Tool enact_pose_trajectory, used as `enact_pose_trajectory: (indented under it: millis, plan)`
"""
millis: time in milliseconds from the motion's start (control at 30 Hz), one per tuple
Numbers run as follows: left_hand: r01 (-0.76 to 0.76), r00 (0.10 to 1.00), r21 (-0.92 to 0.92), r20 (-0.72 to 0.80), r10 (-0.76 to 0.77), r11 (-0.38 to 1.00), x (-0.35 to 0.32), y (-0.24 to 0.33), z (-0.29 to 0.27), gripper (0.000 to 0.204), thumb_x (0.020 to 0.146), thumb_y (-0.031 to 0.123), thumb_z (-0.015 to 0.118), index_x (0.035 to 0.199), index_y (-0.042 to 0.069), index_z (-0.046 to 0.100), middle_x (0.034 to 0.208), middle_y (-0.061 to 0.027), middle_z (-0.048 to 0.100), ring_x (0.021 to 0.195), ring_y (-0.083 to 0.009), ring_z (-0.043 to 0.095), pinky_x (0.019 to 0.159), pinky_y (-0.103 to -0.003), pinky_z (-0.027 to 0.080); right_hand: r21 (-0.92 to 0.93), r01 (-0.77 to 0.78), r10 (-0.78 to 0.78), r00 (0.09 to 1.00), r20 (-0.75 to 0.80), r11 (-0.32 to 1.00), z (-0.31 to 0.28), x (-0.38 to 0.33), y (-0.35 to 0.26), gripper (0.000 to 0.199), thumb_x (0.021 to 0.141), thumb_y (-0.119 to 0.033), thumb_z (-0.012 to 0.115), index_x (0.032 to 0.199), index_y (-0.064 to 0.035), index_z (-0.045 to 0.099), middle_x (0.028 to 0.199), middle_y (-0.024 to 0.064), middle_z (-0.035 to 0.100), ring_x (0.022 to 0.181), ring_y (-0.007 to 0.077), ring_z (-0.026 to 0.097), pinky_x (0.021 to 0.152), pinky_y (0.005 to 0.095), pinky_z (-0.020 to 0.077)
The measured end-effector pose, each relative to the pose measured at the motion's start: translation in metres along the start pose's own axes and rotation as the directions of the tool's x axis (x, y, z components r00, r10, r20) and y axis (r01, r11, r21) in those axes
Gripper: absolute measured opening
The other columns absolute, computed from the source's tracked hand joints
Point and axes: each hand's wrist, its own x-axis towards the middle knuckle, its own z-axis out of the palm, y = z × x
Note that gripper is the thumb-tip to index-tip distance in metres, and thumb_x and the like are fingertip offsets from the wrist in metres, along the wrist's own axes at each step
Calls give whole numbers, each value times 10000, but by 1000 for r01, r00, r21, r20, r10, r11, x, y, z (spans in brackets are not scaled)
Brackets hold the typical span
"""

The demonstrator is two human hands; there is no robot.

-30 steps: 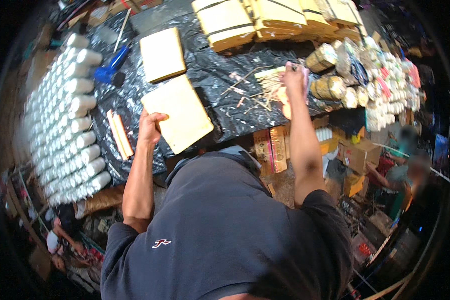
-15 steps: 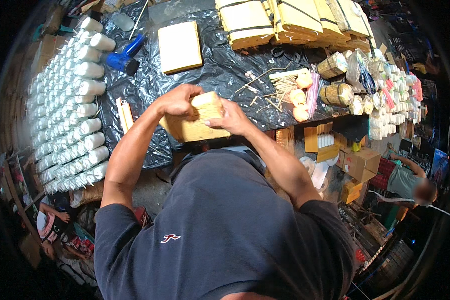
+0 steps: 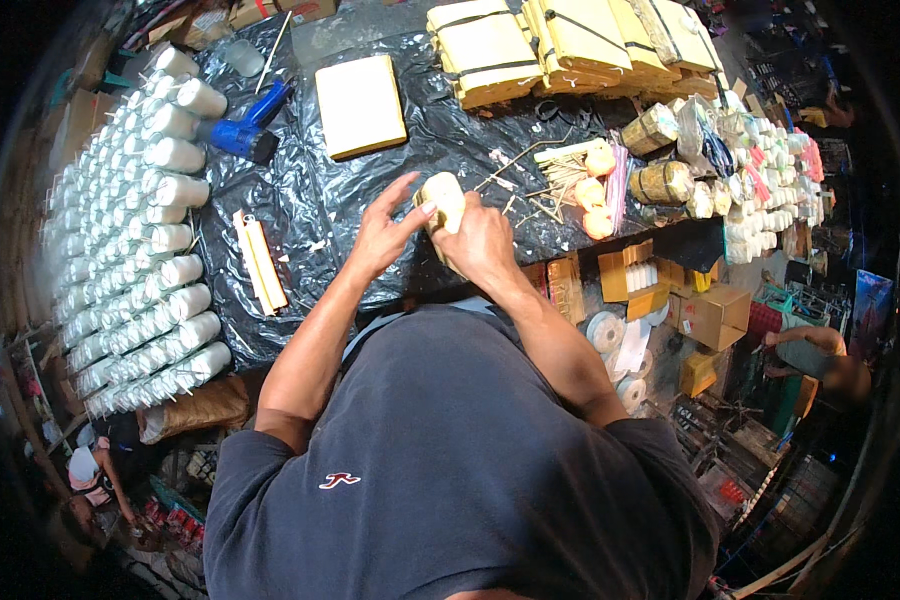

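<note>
A pale yellow bundle [image 3: 446, 203], which looks like folded or rolled paper, is tilted up above the near part of the black plastic sheet [image 3: 300, 190]. My right hand [image 3: 482, 243] wraps round its right side. On the other side, my left hand [image 3: 382, 235] has its fingers stretched out and apart, with the thumb tip at the bundle's edge. Farther off lies a flat yellow stack [image 3: 361, 105] of the same colour. Two long narrow orange-and-cream strips [image 3: 259, 262] lie to the left of my left forearm. The bundle's lower end is partly hidden by my right hand.
Rows of white cylinders [image 3: 180, 190] are piled at the left, beside a blue hair dryer [image 3: 242, 138]. Strapped yellow stacks [image 3: 580, 45] line the back. Thin sticks [image 3: 560, 180] and round orange pieces [image 3: 595, 190] lie at right. Cardboard boxes [image 3: 710, 315] stand below; two people are at the sides.
The yellow bundle has turned from lying wide between both hands to a narrow upright tilt in my right hand. My left hand has let go, its fingers now spread.
</note>
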Motion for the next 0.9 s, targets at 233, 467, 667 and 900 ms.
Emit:
enact_pose_trajectory:
  millis: [233,467,667,900]
  plan:
    - [81,996,-267,-8,-86,960,11,-38,3,685,975,323,785,1518,-12,537,1449,-170,617,1309,-188,569,1117,-331,447,-4,17,-16,984,178,1000,9,9,-16,491,750,-233,803,1094,70,625,943,321,738,922,490,735,849,553,585]
    - [418,887,-656,146,-438,628,-8,-46,-10,918,966,800,511,1550,93,477,1496,-89,597,1404,-275,528,1181,-550,360,642,17,-81,994,70,767,-10,-28,25,588,760,-120,861,1277,56,647,1184,156,754,1068,225,719,999,381,545]
    - [-281,952,-88,-147,267,956,17,32,-68,741,787,691,819,1065,8,742,977,-51,727,913,-220,684,830,-407,532,847,-51,-268,937,224,529,-28,-43,43,681,718,-183,937,1286,61,651,1293,137,709,1207,189,640,1050,339,500]
    - [-820,493,568,644,585,65,24,107,-46,908,500,755,907,1010,38,684,987,-108,667,992,-318,642,862,-480,497,605,401,-525,851,33,688,51,-8,39,657,764,-187,899,1329,-16,611,1033,181,782,921,320,786,815,420,627]
